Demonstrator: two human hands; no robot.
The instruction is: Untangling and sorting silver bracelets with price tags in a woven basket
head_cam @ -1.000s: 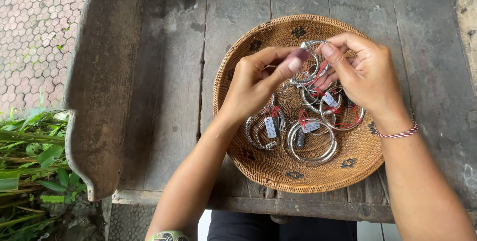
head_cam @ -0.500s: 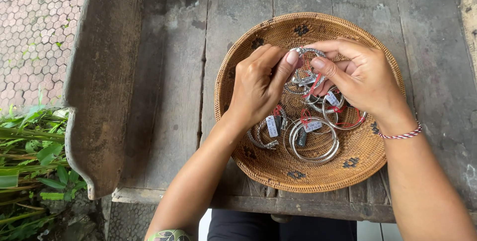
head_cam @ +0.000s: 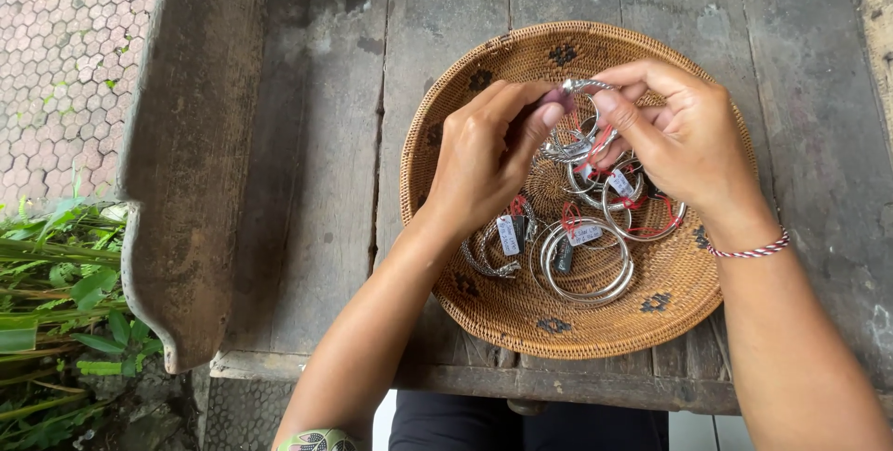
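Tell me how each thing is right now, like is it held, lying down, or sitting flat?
Left hand: pinching one end of the silver bangle.
Right hand: pinching the other end.
Silver bangle: held up between both hands over the basket.
Woven basket: sitting flat on the wooden bench, open.
Loose bangles: lying in the basket, tags attached.
Wooden bench: worn, cracked boards.
Striped bracelet: worn on the right wrist.

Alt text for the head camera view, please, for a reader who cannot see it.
Both hands, left hand and right hand, pinch a silver bangle between their fingertips above a round woven basket. More silver bangles with small tags lie in the basket, which sits on a weathered wooden bench.
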